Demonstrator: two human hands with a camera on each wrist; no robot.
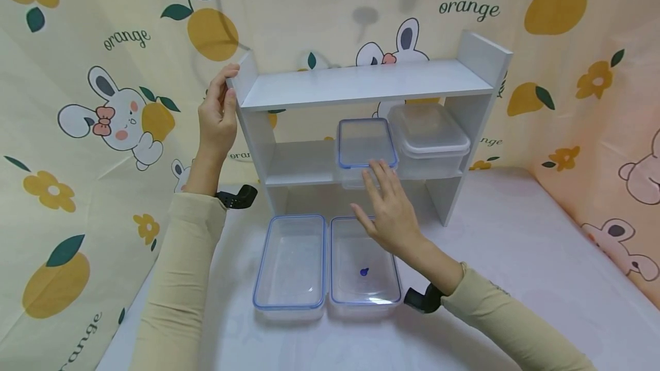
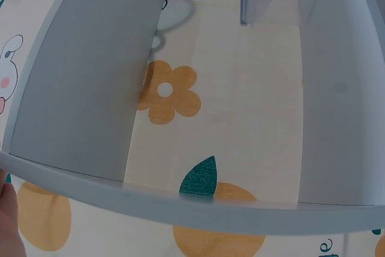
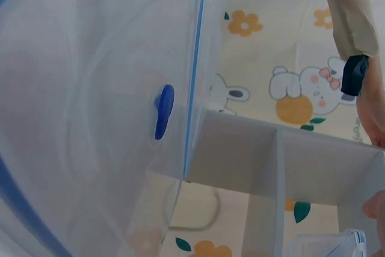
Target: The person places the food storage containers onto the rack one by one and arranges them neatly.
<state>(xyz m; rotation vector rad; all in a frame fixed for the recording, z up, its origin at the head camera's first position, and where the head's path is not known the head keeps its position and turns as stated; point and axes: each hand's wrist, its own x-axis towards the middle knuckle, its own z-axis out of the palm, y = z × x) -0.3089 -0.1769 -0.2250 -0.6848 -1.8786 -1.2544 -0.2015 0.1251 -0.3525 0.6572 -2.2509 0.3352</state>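
Observation:
My left hand (image 1: 219, 113) grips the upper left side panel of a white two-tier shelf (image 1: 361, 82), thumb toward the front. In the left wrist view, part of that hand (image 2: 9, 224) shows at the panel's edge. My right hand (image 1: 389, 213) has its fingers extended, fingertips at the front of a clear container with a blue-rimmed lid (image 1: 366, 136). This container stands on the middle board, its front end overhanging the board's edge. To its right sits a clear container with a frosted lid (image 1: 433, 130), close beside it.
Two larger blue-rimmed clear containers stand on the white tabletop before the shelf: a left one (image 1: 291, 262) and a right one (image 1: 342, 245) with a blue valve (image 3: 163, 112) on its lid. A printed cloth backdrop (image 1: 319, 10) hangs behind the shelf.

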